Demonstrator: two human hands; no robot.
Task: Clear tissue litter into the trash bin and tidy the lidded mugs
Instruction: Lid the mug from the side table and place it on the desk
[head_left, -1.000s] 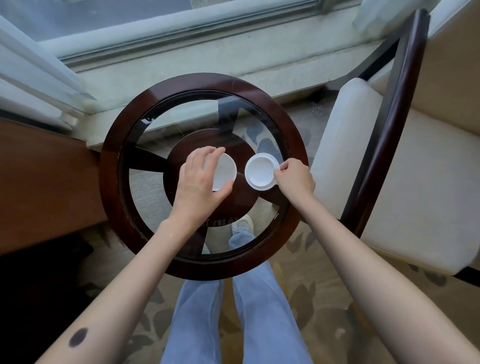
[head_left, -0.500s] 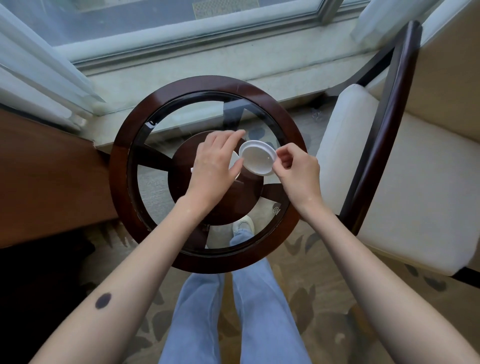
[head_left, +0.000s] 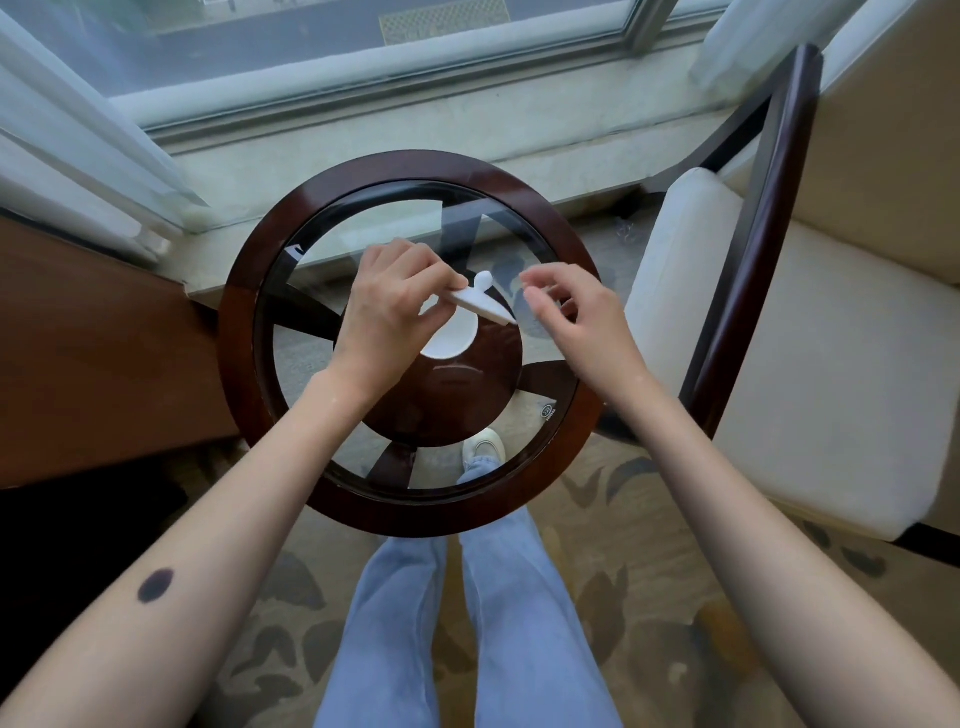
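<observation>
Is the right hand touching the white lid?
Apart. The head view shows glass table between the right hand's fingertips and the lid; only the left hand holds it.

Table: round dark-wood-rimmed glass-top table (head_left: 244, 332)
Chair: cream-cushioned dark-framed armchair (head_left: 831, 364), right
Window: wide, pale stone sill (head_left: 467, 130), white sheer curtains (head_left: 67, 140)
Floor: beige leaf-patterned carpet (head_left: 623, 597)

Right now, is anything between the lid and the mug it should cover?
Nothing visible. The left hand holds the lid tilted just above the open mug, partly overlapping it. The right hand is beside the lid, off it.
</observation>
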